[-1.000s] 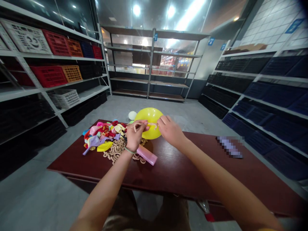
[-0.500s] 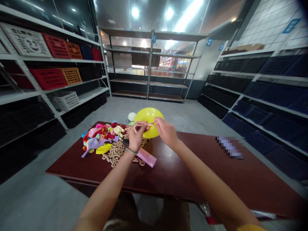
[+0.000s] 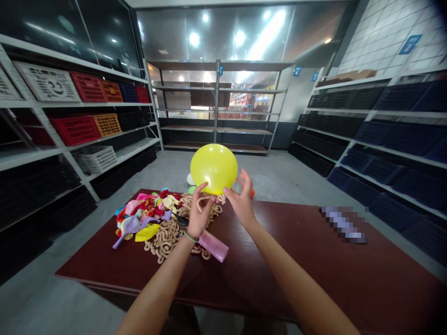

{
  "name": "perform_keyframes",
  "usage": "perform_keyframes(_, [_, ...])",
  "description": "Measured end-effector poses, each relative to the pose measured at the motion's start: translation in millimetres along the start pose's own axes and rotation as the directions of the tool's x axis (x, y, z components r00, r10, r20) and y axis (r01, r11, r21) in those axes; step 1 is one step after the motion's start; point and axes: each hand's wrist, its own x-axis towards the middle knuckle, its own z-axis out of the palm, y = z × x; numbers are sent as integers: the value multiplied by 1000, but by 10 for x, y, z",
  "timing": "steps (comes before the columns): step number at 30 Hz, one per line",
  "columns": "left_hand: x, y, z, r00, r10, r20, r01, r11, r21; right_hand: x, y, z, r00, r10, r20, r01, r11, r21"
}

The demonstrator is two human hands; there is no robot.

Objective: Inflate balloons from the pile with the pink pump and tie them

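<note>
A blown-up yellow balloon (image 3: pixel 213 167) is above the far edge of the table, between my two hands. My left hand (image 3: pixel 199 216) is under its left side, with a beige curled strip (image 3: pixel 199 203) looped between thumb and fingers. Its index fingertip reaches the balloon. On the right, my right hand (image 3: pixel 242 200) has its fingers spread, and the thumb tip is at the balloon's lower edge. The balloon's neck cannot be made out. Below my left wrist lies a pink cylinder (image 3: pixel 214 246) that resembles a balloon pump.
Flat balloons of many colours (image 3: pixel 139 214) lie heaped on the table's left, beside a pile of beige curled pieces (image 3: pixel 165 239). A pixelated purplish object (image 3: pixel 344 224) rests at the right of the dark red table (image 3: pixel 279 260). Shelves with crates (image 3: pixel 75 130) line the sides.
The balloon appears rounder and higher in view. My right hand's fingers have spread from a pinch near the balloon's neck. My left hand has turned and still has the beige strip.
</note>
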Motion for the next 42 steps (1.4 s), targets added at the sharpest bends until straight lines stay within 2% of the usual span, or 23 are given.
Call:
perform_keyframes(3, [55, 35, 42, 999, 42, 24, -43, 999, 24, 35, -77, -26, 996, -84, -25, 83, 996, -22])
perform_keyframes(5, [155, 26, 65, 997, 65, 48, -66, 998, 17, 115, -89, -64, 987, -156, -46, 151, 983, -100])
perform_keyframes(8, [403, -108, 38, 993, 5, 122, -10, 999, 41, 328, 41, -127, 975, -221, 0, 212, 935, -286])
perform_keyframes(10, [571, -275, -42, 981, -124, 148, 103, 985, 142, 465, 225, -162, 984, -155, 90, 177, 908, -379])
perform_keyframes(11, [634, -368, -98, 973, -192, 131, 162, 964, 211, 507, 331, -177, 991, -78, 106, 114, 913, -392])
perform_keyframes(13, [694, -541, -223, 965, -249, 86, 211, 926, 313, 520, 537, -203, 992, -3, 127, 51, 925, -376])
perform_keyframes(15, [667, -665, -342, 962, -267, 63, 228, 904, 362, 442, 701, -215, 990, 17, 143, 33, 941, -337])
perform_keyframes(18, [523, -739, -480, 964, -264, 30, 230, 884, 406, 237, 849, -192, 986, 52, 161, -9, 966, -258])
perform_keyframes(22, [263, -713, -687, 997, -76, 10, 58, 832, 552, -80, 946, -59, 964, 118, 239, -87, 987, -138])
perform_keyframes(24, [141, -687, -843, 999, 27, 41, -47, 779, 625, -259, 989, 37, 949, 140, 282, -115, 988, -102])
perform_keyframes(26, [49, -664, -1027, 995, 82, 53, -96, 729, 678, -444, 1036, 127, 940, 168, 297, -148, 985, -87])
perform_keyframes(30, [-22, -645, -1376, 992, 90, -89, 4, 681, 733, -737, 1141, 229, 926, 259, 276, -246, 966, -81])
perform_keyframes(33, [-26, -658, -1552, 982, 66, -176, 91, 653, 752, -826, 1203, 239, 894, 312, 320, -303, 950, -78])
perform_keyframes(38, [-37, -676, -1683, 949, 57, -311, 218, 595, 774, -825, 1192, 220, 848, 309, 430, -298, 950, -93])
perform_keyframes(42, [2, -635, -1714, 940, 8, -340, 273, 578, 769, -815, 1169, 212, 825, 323, 464, -313, 944, -100])
